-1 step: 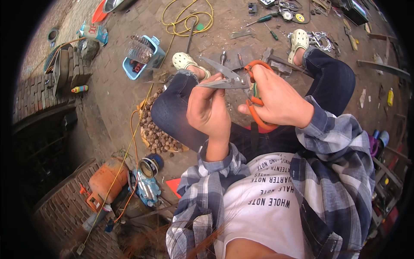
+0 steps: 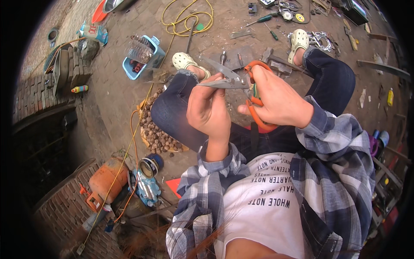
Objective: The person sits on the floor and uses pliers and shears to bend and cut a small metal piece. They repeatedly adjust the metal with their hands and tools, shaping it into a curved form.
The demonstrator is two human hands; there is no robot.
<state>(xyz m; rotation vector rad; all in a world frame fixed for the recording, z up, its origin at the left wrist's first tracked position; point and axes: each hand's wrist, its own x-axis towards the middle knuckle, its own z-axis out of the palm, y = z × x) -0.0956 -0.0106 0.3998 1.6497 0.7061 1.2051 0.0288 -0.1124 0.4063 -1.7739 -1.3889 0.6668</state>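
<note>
A pair of scissors (image 2: pixel 235 83) with orange handles is held up over my lap, its blades spread apart and pointing left. My right hand (image 2: pixel 280 97) is closed on the handles, fingers through the upper loop and the thumb by the lower one. My left hand (image 2: pixel 209 113) pinches the lower blade near its tip between thumb and fingers; whether anything small sits in that pinch is hidden. Beyond the scissors, a hammer (image 2: pixel 269 56) and a small pear-shaped tool (image 2: pixel 223 57) lie on the ground between my feet.
Walnut-like round things (image 2: pixel 161 136) are heaped left of my leg. A blue basket (image 2: pixel 159 54) holding plastic bottles stands farther left, near a coiled yellow cord (image 2: pixel 189 21). An orange gas cylinder (image 2: pixel 108 179) is at lower left. Screwdrivers (image 2: pixel 261 19) and metal parts (image 2: pixel 321 41) lie far ahead.
</note>
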